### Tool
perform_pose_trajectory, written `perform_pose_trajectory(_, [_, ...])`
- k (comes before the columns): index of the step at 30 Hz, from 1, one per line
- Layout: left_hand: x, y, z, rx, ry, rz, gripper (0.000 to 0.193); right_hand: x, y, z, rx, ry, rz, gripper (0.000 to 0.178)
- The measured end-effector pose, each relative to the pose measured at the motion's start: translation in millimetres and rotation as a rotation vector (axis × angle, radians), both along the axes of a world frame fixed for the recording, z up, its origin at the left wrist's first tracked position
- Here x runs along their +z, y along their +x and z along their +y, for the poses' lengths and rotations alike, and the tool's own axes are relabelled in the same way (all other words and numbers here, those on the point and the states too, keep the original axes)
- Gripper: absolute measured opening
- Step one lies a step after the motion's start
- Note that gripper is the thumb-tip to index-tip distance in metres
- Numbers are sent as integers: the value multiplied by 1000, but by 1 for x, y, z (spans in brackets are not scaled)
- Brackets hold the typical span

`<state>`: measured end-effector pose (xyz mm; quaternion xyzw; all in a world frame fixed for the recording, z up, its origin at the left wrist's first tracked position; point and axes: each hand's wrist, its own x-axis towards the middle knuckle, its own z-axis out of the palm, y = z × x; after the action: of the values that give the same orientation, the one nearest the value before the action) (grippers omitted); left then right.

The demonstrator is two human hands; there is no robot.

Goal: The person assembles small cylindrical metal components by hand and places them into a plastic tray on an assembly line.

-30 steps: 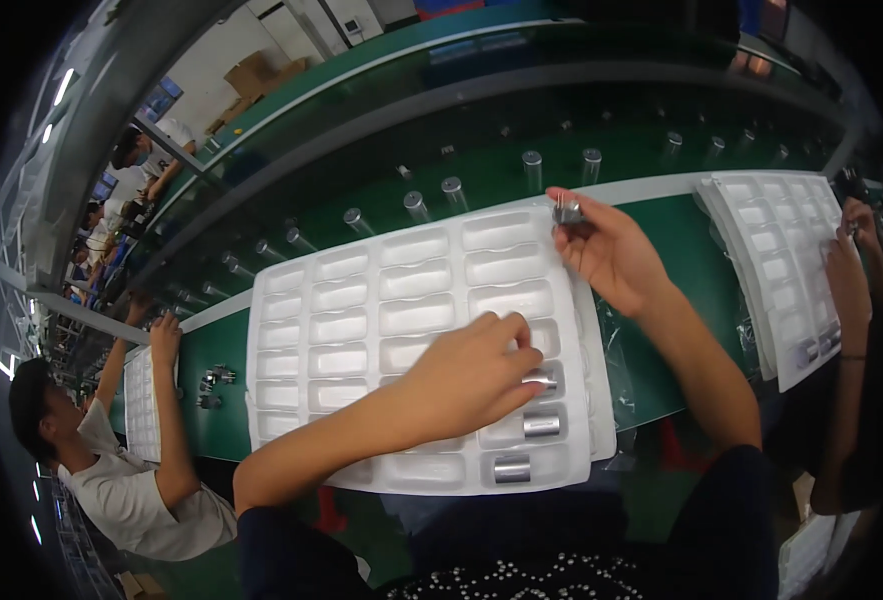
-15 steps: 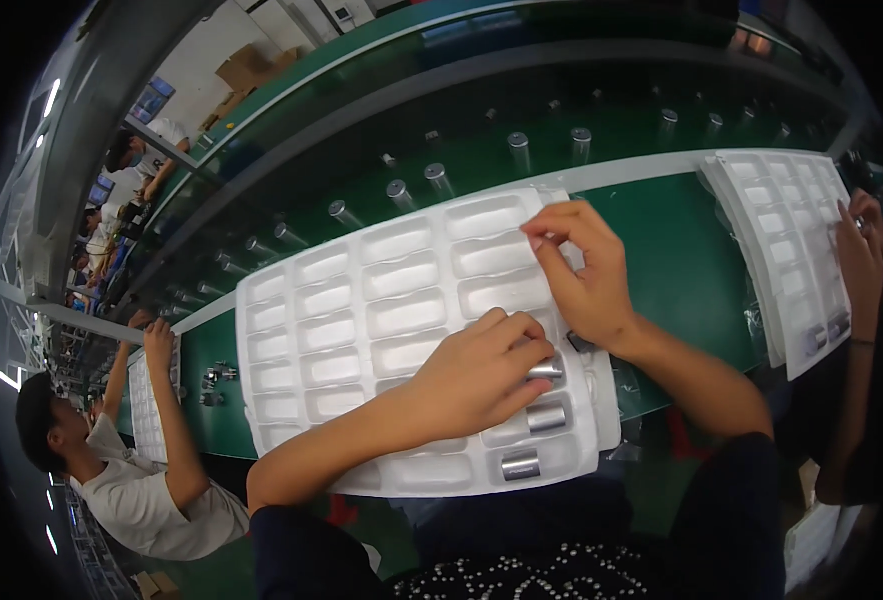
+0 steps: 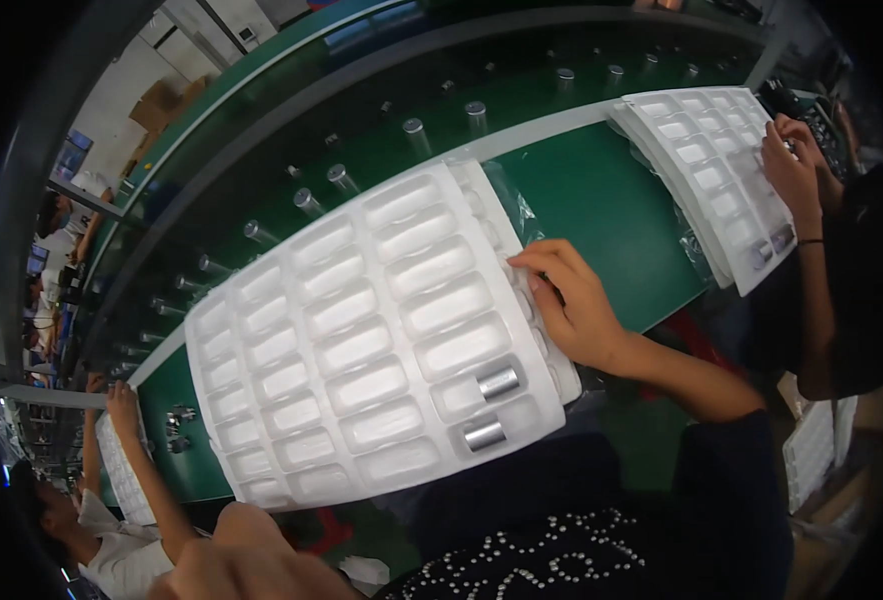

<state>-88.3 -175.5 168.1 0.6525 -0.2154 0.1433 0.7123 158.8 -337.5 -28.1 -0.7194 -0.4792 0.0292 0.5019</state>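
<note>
A white plastic tray with rows of oblong pockets lies before me, tilted across the green bench. Two short silver metal cylinders rest in its near right pockets: an upper cylinder and a lower cylinder. My right hand is at the tray's right side, fingers bent, fingertips over the edge of another white tray beneath. A gap shows between thumb and fingers, with nothing visible in it. My left hand is low at the left, off the tray and blurred; its fingers cannot be made out.
Tall silver cylinders stand in a row along the green conveyor beyond a pale rail. At right, a co-worker's hands are over another stack of white trays. A second co-worker sits at left, near small metal parts.
My left hand has left the tray and moved down and left. Of three cylinders seen in the tray before, two now show. The view has shifted, and my right hand stays by the tray's right edge.
</note>
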Motion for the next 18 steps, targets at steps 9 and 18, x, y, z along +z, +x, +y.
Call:
perform_pose_trajectory(9, [110, 43, -51, 369, 1898, 556, 26, 16, 46, -4, -185, 451, 1400, 23])
perform_pose_trajectory(18, [96, -4, -45, 153, 2683, 41, 30, 48, 52, -20, 88, 339, 1556, 34])
